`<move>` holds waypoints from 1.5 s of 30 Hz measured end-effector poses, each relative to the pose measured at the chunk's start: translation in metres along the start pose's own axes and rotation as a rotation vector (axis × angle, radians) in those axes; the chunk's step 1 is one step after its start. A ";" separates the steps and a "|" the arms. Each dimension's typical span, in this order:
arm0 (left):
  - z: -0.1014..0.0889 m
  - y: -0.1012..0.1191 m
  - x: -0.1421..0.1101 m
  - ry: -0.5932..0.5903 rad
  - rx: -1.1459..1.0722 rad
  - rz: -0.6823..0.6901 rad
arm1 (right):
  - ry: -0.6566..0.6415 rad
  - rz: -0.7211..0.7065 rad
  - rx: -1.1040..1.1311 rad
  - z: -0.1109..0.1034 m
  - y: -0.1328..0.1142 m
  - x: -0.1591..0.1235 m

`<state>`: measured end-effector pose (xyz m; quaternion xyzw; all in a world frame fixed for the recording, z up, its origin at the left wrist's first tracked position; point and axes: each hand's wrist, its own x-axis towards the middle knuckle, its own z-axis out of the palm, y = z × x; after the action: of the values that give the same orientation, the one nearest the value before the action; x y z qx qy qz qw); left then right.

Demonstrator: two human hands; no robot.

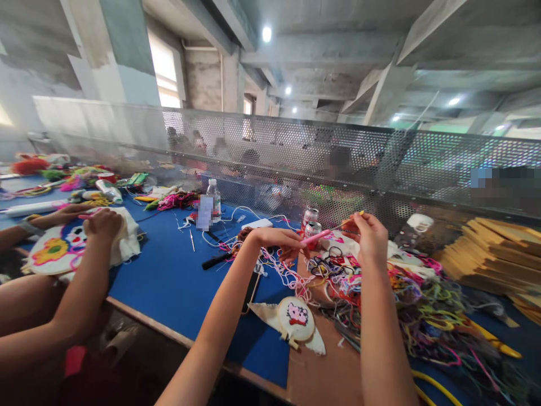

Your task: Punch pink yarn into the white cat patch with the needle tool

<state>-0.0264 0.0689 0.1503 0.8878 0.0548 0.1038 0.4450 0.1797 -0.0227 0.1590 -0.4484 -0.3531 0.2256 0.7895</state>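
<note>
At centre-right, the left hand (284,242) grips a light-looking, stiff punch needle (316,236) by its barrel; the right hand (370,235) pinches seeming thread (348,221).

Perf. metal divider (270,148) runs behind blue table (163,279), w/ bright window (164,65) upper L, lit lamps (266,34) nr conc. ceiling (350,28).

Blue/brn tbl (160,287) w/ yarn (439,321), hoop (296,320), btl (215,198).

The left forearm (222,304) and right forearm (381,321) flank the embroidery hoop (296,319). Beyond it, the left hand (282,242) bends at the wrist, fingers curled; the right hand (371,238) is raised, fingertips pinched.
</note>
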 end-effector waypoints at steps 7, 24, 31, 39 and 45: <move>-0.005 0.003 -0.005 -0.027 0.231 0.116 | -0.002 -0.003 0.002 -0.002 0.000 0.001; -0.002 -0.001 0.000 0.033 0.312 0.073 | -0.082 -0.046 0.160 -0.005 -0.005 0.001; 0.001 0.016 -0.005 0.009 0.420 -0.041 | -0.149 0.026 0.289 -0.010 -0.012 0.001; -0.059 0.036 -0.231 1.126 0.989 -0.164 | -0.372 0.099 0.227 -0.025 -0.024 -0.001; -0.101 -0.005 -0.323 0.620 0.210 0.300 | -0.184 0.043 -0.230 -0.031 -0.014 0.006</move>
<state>-0.3640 0.0893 0.1609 0.8532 0.0669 0.4260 0.2935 0.2078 -0.0426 0.1620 -0.5209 -0.4379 0.2405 0.6922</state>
